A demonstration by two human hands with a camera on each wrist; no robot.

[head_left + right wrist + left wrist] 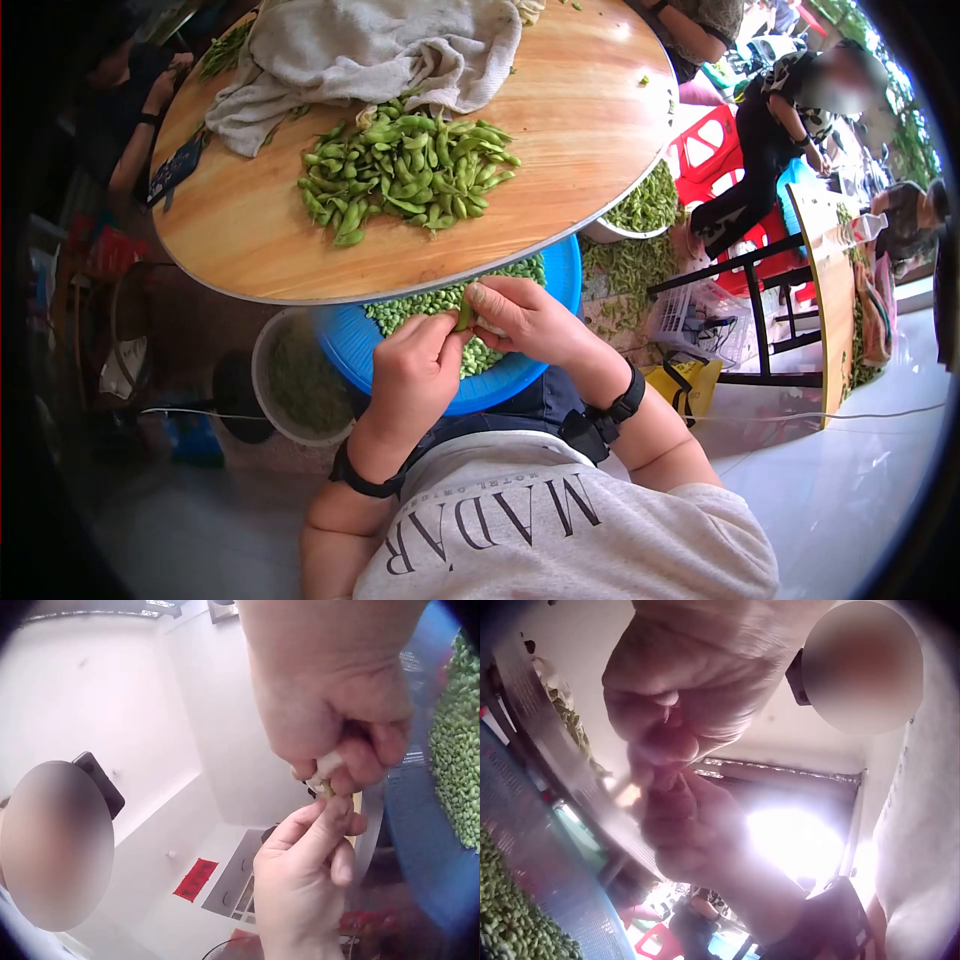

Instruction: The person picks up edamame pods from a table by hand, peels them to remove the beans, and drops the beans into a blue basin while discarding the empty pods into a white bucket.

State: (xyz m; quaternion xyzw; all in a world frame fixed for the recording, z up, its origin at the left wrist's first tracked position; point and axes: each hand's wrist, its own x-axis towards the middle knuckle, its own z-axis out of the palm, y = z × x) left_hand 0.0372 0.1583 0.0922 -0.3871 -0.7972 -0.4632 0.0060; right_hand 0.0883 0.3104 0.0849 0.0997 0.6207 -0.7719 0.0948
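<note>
A green pod (464, 316) is between the two hands, its middle showing in the head view and its ends mostly hidden by the fingers. The left hand (412, 368) pinches it with thumb and curled forefinger; the right hand (535, 318) pinches at the far side, its thumb close beside the left fingertips. The pinch looks best made just at the pod's seam, one hand steadying while the other thumb presses; squeezing the whole pod hard could bruise what is inside or make it shoot sideways. Whether the seam is split I cannot tell.

Under the fingers is a blue basin (566, 285) holding loose green beans (432, 300). This is a good place for the work, I judge: fingertips low and well inside the rim, so that anything that slips lands among the beans.

Beyond the fingers, the wooden surface (570, 150) overhangs the basin's far side and bears a heap of pods (410, 175), within what seems easy reach of either hand. A crumpled cloth (350, 50) lies behind and against the heap. To the left of the fingers, lower down, is a pale-rimmed tub (262, 375); its contents are too dim to name.
</note>
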